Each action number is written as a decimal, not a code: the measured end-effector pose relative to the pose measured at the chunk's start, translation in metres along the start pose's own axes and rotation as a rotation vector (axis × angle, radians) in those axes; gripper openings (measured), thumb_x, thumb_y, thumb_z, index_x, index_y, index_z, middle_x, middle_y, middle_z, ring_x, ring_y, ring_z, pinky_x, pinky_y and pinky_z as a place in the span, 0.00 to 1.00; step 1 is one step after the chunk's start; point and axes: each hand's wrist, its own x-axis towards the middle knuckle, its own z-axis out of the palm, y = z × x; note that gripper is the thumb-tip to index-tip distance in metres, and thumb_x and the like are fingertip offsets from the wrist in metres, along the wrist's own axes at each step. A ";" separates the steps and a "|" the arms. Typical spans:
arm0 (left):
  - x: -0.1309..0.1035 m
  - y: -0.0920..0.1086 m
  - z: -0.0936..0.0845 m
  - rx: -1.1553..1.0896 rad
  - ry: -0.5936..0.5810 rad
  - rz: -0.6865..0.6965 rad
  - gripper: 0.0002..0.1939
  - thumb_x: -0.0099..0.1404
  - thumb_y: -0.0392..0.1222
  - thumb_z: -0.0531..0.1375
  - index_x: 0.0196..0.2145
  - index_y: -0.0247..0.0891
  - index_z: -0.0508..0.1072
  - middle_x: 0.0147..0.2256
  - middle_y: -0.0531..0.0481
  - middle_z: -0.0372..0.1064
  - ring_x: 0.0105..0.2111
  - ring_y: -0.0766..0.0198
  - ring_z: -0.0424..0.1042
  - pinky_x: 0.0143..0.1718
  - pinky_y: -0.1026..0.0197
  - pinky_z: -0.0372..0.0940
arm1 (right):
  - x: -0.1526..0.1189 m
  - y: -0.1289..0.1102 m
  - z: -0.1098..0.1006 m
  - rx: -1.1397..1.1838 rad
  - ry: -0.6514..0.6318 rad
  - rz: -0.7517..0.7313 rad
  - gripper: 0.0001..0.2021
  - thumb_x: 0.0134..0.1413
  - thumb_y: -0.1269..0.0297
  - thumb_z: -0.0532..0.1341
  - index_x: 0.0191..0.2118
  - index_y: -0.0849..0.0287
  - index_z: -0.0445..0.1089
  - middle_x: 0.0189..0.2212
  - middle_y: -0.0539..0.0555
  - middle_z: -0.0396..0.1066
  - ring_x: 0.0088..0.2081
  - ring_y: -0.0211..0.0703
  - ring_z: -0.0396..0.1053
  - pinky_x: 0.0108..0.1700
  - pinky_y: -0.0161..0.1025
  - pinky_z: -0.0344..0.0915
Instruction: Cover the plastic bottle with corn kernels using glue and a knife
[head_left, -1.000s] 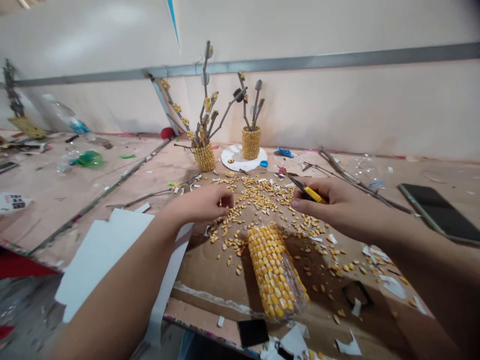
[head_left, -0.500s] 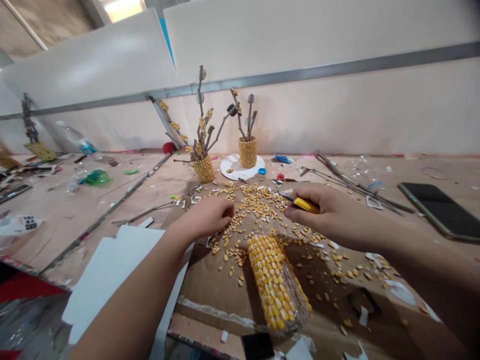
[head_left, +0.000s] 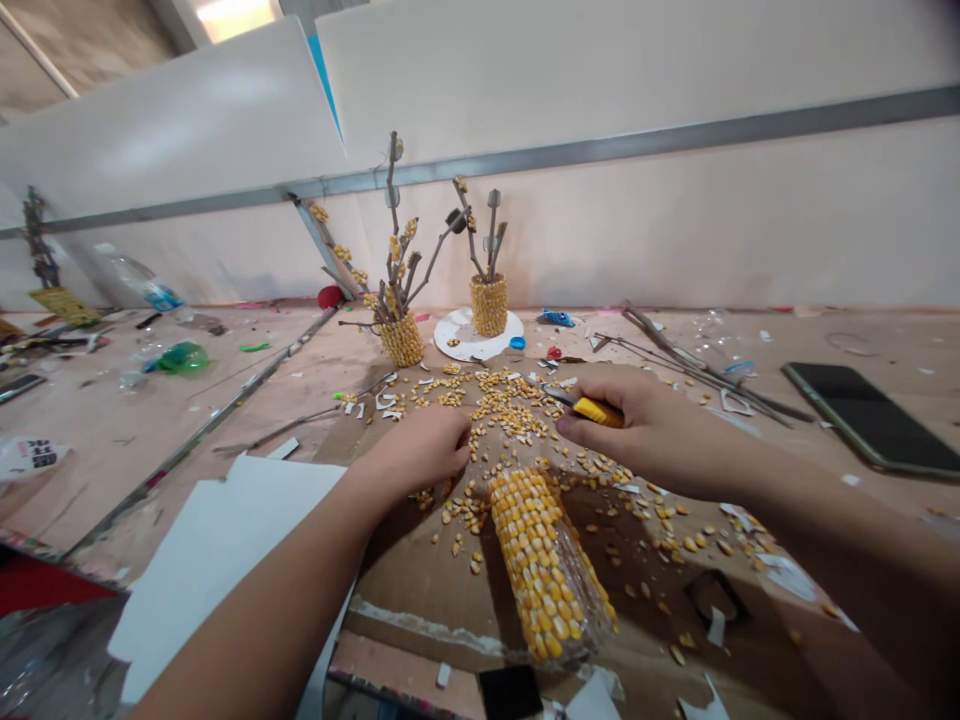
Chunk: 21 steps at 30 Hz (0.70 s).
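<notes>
My right hand (head_left: 630, 425) is closed around a yellow-handled cutter (head_left: 596, 411), its blade pointing left over loose corn kernels (head_left: 510, 405). My left hand (head_left: 431, 445) is closed just above the kernels on the left side; what its fingertips pinch, if anything, is hidden. Between and below both hands lies a cylinder covered with corn kernels (head_left: 536, 560), with a bare, shiny clear strip along its right side. Everything rests on brown cardboard (head_left: 420, 590).
Two kernel-covered pots with twigs (head_left: 401, 340) (head_left: 489, 305) stand at the back, one on a white disc (head_left: 450, 340). A phone (head_left: 870, 415) and branches (head_left: 675, 360) lie right, white sheets (head_left: 217, 560) left.
My left hand has lifted slightly and turned its fingers further under. My right hand with the cutter has shifted a little left, as the whole view has moved slightly.
</notes>
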 end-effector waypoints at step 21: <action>0.007 -0.007 0.010 -0.021 0.072 0.229 0.11 0.64 0.29 0.59 0.36 0.39 0.81 0.35 0.46 0.81 0.35 0.57 0.76 0.37 0.59 0.64 | -0.002 -0.004 -0.003 0.040 0.025 0.047 0.20 0.63 0.45 0.62 0.27 0.53 0.62 0.24 0.48 0.61 0.26 0.40 0.57 0.27 0.40 0.54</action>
